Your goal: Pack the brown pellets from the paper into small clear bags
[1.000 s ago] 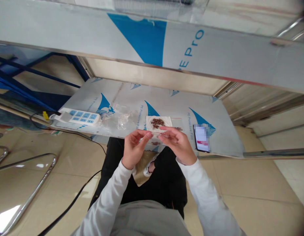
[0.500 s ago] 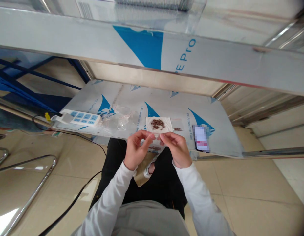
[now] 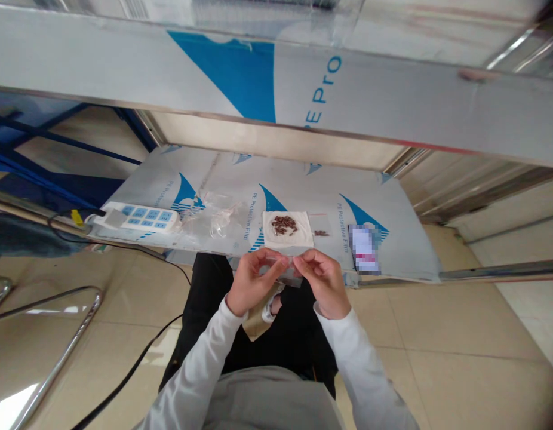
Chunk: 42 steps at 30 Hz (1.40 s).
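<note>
A small clear plastic bag (image 3: 291, 277) hangs between my hands at the shelf's front edge. My left hand (image 3: 255, 279) pinches its top edge from the left, thumb against forefinger. My right hand (image 3: 323, 280) pinches the same edge from the right, close to the left fingertips. Whatever lies inside the bag is hard to make out. Just beyond my fingers, a heap of small dark brown pieces (image 3: 284, 226) lies on a square white pad (image 3: 298, 240). Right of the pad is another clear bag (image 3: 322, 222) with several brown pieces (image 3: 320, 233) at it.
A white power strip (image 3: 144, 218) and crumpled clear plastic (image 3: 220, 221) are on the left of the film-covered shelf (image 3: 285, 173). A phone (image 3: 365, 249) lies on the right. An upper shelf (image 3: 379, 107) crosses above. A metal chair frame (image 3: 65, 352) stands at lower left.
Both hands have drawn slightly down, away from the white pad, whose front edge now shows. The bag between them has shifted too. The camera view has moved a little.
</note>
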Each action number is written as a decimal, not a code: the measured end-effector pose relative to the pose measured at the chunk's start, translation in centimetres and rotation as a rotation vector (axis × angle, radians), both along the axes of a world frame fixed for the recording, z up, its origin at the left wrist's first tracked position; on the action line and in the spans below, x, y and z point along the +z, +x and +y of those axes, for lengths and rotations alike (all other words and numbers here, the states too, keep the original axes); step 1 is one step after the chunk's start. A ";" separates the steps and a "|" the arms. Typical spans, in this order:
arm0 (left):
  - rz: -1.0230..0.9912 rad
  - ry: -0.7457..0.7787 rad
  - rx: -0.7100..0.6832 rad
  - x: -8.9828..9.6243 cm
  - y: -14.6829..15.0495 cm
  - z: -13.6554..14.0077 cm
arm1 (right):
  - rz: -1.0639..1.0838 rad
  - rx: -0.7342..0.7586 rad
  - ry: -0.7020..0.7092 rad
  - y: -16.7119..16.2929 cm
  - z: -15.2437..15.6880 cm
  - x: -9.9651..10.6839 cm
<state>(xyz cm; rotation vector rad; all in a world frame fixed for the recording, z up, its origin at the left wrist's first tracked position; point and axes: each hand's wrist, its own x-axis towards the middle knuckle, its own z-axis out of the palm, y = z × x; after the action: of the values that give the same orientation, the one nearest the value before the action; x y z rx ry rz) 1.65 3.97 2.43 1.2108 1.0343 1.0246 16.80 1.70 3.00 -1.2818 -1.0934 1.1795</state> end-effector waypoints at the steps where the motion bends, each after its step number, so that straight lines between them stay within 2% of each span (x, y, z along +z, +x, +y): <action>1: -0.015 -0.028 -0.010 -0.1 0.2 -0.1 | -0.037 0.014 0.008 0.2 -0.2 -0.1; 4: -0.044 -0.074 0.013 -0.4 0.7 -0.5 | -0.077 0.020 0.002 0.5 -0.6 -0.6; 9: -0.026 -0.054 0.081 -1.1 1.6 -1.0 | -0.037 0.008 -0.066 0.8 -1.1 -1.5; 11: -0.028 -0.067 0.059 -1.5 1.6 -0.9 | 0.012 0.014 -0.088 1.0 -1.2 -1.9; 14: -0.063 -0.111 -0.053 -2.1 1.4 -0.8 | 0.065 -0.046 -0.101 1.3 -1.3 -2.6; 17: -0.019 -0.137 0.006 -2.3 1.3 -0.8 | 0.073 -0.072 -0.121 1.5 -1.3 -3.1; 20: 0.038 -0.150 0.098 -2.1 1.4 -1.0 | 0.086 -0.077 -0.128 1.4 -1.2 -3.2; 23: 0.050 -0.135 0.070 -1.7 1.4 -0.9 | 0.083 -0.069 -0.126 1.2 -1.1 -3.0; 28: -0.082 -0.203 -0.005 -1.8 1.2 -0.5 | 0.179 -0.130 -0.063 0.9 -1.1 -3.1; 31: -0.147 -0.243 0.038 -2.3 1.0 -0.7 | 0.208 -0.150 -0.054 0.9 -1.1 -3.2; 34: -0.143 -0.237 0.108 -2.4 0.8 -1.0 | 0.186 -0.093 -0.090 1.1 -1.1 -3.2; 37: -0.147 -0.218 0.114 -2.3 0.9 -1.3 | 0.131 -0.008 -0.142 1.2 -1.2 -3.3; 42: -0.178 -0.216 0.066 -2.3 1.4 -1.5 | 0.198 -0.113 -0.148 1.2 -1.1 -3.5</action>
<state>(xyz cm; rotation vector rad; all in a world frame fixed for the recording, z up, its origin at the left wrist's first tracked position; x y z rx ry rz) 3.04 2.44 0.13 0.8992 1.0216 1.0231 18.00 0.60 -0.55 -1.2907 -0.7918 1.2901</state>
